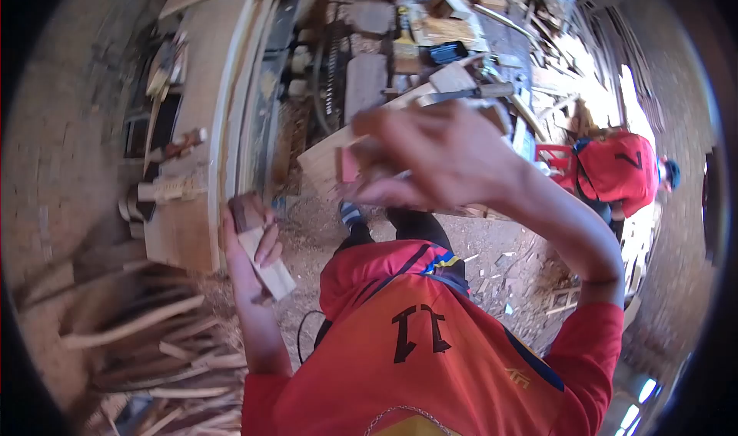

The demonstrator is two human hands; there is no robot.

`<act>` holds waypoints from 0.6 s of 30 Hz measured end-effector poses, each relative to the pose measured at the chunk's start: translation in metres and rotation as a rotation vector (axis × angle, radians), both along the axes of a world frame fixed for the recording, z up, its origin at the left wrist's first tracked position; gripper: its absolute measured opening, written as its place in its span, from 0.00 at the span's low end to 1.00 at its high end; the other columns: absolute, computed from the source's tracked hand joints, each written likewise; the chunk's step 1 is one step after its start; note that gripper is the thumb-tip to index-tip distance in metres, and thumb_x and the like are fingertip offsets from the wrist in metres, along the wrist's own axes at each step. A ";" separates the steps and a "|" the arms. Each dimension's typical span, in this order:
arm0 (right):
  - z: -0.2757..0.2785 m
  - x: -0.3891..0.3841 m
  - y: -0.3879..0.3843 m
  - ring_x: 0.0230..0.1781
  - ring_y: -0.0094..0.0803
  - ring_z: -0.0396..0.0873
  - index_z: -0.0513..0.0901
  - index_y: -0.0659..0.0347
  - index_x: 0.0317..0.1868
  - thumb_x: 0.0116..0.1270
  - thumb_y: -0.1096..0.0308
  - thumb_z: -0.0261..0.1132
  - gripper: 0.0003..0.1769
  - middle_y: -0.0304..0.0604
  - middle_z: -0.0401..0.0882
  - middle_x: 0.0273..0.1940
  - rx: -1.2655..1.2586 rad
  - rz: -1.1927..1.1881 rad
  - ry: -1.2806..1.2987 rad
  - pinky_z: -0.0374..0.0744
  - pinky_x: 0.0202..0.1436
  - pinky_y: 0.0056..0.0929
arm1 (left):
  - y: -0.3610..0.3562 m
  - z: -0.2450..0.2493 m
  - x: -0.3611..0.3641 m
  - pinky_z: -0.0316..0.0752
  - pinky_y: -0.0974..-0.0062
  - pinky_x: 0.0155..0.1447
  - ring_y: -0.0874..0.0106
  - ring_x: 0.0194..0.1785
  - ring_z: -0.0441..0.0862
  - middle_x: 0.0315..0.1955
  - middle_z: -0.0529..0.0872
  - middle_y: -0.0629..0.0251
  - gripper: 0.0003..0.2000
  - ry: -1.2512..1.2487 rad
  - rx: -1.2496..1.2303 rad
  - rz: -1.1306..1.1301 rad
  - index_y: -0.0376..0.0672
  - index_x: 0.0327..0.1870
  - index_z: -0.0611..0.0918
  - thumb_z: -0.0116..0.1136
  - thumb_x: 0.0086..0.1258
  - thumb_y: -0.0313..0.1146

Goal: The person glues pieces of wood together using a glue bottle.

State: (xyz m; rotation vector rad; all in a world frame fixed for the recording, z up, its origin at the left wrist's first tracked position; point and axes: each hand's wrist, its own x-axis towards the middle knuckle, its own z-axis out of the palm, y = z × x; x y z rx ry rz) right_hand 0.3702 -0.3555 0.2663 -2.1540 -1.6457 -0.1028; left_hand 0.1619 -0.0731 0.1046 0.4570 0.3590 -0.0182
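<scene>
My left hand [270, 245] is wrapped round a wooden block [267, 271], with its pale end pointing down towards my body. A dark brown wooden part [247, 211] sits at the upper end of that block, by my fingertips. Raised over the near end of the workbench is my right hand [442, 155], with bent fingers smeared by motion. A small pink-red piece [348, 164] shows right beside those fingers, and I cannot tell whether they hold it. Behind the hand lies a pale board [323, 159], partly covered by it.
A long wooden beam [204, 74] runs along the left. The cluttered bench holds wood blocks [365, 78], a black tray-like object [447, 52] and a dark-handled tool [492, 90]. Scrap wood [154, 344] piles up at lower left. A person in red [615, 171] is at the right.
</scene>
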 end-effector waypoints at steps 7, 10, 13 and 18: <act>0.001 -0.005 0.002 0.28 0.32 0.90 0.72 0.66 0.65 0.69 0.47 0.83 0.41 0.39 0.89 0.34 0.049 -0.059 0.038 0.85 0.33 0.32 | -0.030 0.022 0.036 0.58 0.87 0.16 0.85 0.16 0.63 0.43 0.82 0.59 0.27 -0.251 -0.140 -0.038 0.42 0.60 0.76 0.44 0.91 0.62; 0.003 -0.010 0.002 0.39 0.40 0.94 0.74 0.61 0.63 0.72 0.49 0.79 0.34 0.38 0.94 0.41 0.005 -0.124 0.107 0.87 0.34 0.36 | -0.046 0.036 0.051 0.57 0.88 0.17 0.87 0.16 0.63 0.45 0.84 0.60 0.29 -0.266 -0.186 -0.091 0.40 0.59 0.77 0.44 0.91 0.62; 0.001 -0.014 -0.003 0.40 0.42 0.94 0.73 0.61 0.63 0.72 0.49 0.79 0.33 0.39 0.93 0.41 -0.024 -0.168 0.144 0.87 0.34 0.38 | -0.057 0.042 0.060 0.58 0.84 0.15 0.84 0.15 0.64 0.45 0.79 0.58 0.31 -0.173 -0.162 -0.101 0.39 0.51 0.73 0.41 0.90 0.67; -0.006 -0.013 -0.023 0.37 0.47 0.92 0.71 0.67 0.64 0.68 0.54 0.82 0.37 0.50 0.89 0.44 0.006 -0.197 0.246 0.86 0.39 0.41 | -0.072 0.038 0.068 0.60 0.84 0.18 0.84 0.16 0.64 0.38 0.81 0.65 0.31 -0.053 0.080 -0.161 0.38 0.58 0.78 0.46 0.90 0.64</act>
